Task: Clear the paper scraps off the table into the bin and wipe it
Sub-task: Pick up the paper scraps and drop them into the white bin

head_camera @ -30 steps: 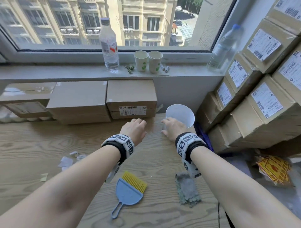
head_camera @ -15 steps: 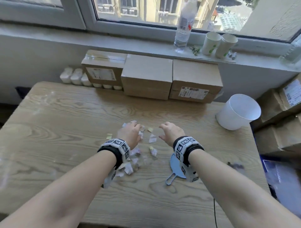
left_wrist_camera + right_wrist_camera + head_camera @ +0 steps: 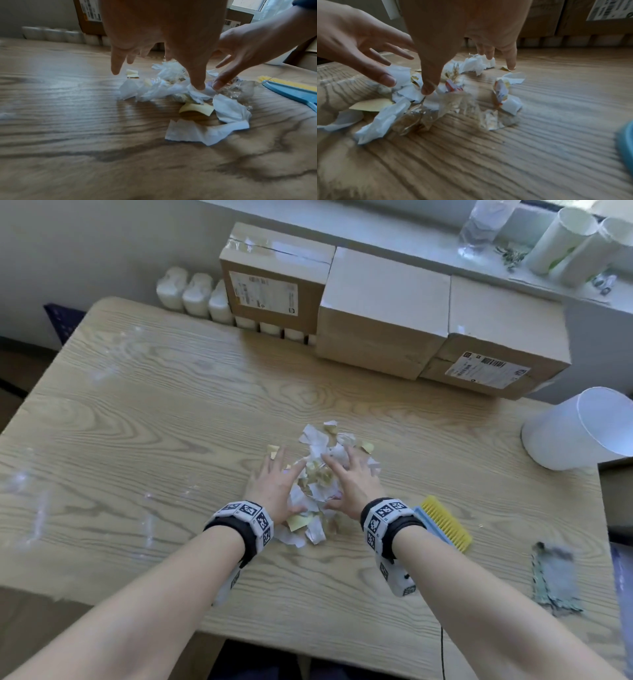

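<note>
Two hands logged in my head view: left hand [image 3: 274, 486] and right hand [image 3: 352, 484], fingers spread, flanked the paper scraps [image 3: 320, 474] heaped mid-table [image 3: 154, 419]; bin [image 3: 575, 429] lay tipped at the right edge, cloth [image 3: 553, 577] and brush [image 3: 445, 523] nearby. Left wrist view: splayed fingers [image 3: 197, 75] touched white scraps. Right wrist view: thumb [image 3: 429, 83] pressed paper, nothing pinched.

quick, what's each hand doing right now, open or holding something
Left hand: open, fingers spread, thumb touching the paper scraps, gripping nothing.
Right hand: open, fingers spread over the same pile, thumb on it, nothing gripped.
</note>
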`<state>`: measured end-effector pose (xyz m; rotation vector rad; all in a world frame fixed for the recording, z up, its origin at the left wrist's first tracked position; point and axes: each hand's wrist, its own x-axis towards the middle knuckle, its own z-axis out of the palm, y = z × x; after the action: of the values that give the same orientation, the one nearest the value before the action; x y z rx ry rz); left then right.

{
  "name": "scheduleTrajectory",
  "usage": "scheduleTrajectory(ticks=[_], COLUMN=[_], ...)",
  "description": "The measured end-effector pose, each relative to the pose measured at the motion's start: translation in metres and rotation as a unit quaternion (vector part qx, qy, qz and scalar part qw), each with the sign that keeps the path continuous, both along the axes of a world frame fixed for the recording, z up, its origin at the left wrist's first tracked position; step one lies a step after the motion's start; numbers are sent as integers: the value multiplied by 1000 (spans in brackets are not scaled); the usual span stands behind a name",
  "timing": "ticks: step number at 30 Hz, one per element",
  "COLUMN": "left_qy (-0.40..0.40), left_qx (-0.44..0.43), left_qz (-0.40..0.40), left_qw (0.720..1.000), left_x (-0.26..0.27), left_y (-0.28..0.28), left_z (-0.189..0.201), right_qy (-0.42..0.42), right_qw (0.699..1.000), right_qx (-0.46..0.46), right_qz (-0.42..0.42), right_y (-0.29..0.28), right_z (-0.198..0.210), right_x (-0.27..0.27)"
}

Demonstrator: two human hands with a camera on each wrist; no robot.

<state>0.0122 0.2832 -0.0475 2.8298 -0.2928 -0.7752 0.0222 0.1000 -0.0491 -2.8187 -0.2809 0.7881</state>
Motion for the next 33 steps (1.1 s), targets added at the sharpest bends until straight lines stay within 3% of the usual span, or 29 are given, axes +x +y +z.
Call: scheduleTrajectory(ticks=[8,18,21,33], left_qy=[-3,-28,-33,-86], left_qx=[-28,-80,-98,-108], left_qz=[-17,-4,7,6], left_qw=[999,996,995,990], left_x=[2,8,7,8], left_y=[5,-1,0,-4], left_z=[-13,-16,-18,19], right_qy=[17,-24,-35,-79], right_qw=[999,996,997,994], right_qx=[21,82,69,74], right_qz=[18,-16,11,-20], right_y=[12,17,16,-4], right_z=[-14,-20,-17,20], right_x=[15,18,18,16])
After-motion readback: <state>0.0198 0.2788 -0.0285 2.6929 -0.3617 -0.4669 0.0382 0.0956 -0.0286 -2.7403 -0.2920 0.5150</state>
